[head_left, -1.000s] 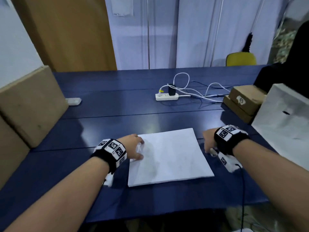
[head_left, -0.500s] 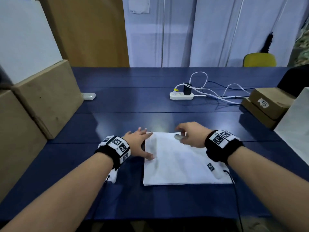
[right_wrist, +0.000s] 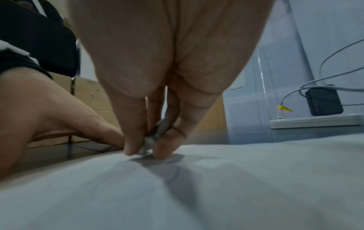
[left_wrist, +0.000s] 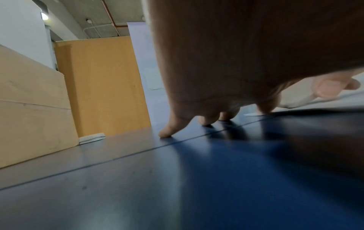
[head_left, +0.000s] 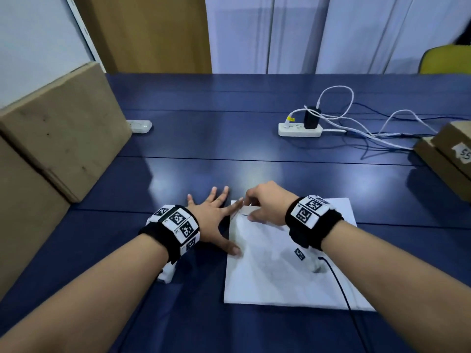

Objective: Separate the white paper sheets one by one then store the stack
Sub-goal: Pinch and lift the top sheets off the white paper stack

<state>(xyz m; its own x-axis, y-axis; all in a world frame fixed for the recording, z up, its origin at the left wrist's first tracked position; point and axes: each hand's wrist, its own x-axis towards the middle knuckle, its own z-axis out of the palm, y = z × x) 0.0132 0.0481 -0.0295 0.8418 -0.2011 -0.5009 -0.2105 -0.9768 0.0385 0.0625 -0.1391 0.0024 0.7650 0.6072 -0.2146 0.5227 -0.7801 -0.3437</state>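
A stack of white paper sheets [head_left: 280,271] lies flat on the blue table [head_left: 204,149], near its front edge. My left hand [head_left: 216,217] lies spread on the table by the stack's left edge, fingers straight; its thumb and index finger touch that edge. My right hand [head_left: 262,207] is over the stack's far left corner. In the right wrist view its thumb and forefinger [right_wrist: 145,149] pinch a small raised bit of the top sheet [right_wrist: 236,179] at that corner. The left wrist view shows my left fingertips [left_wrist: 165,133] on the table.
Big cardboard boxes [head_left: 58,128] stand along the left. A white power strip [head_left: 299,129] with a black charger and loose cables lies at the back right. Brown boxes [head_left: 448,154] sit at the right edge. A small white device [head_left: 139,126] lies beside the left boxes.
My right hand has crossed from the stack's right edge to its far left corner and pinched the top sheet. My left hand has spread flat beside the stack.
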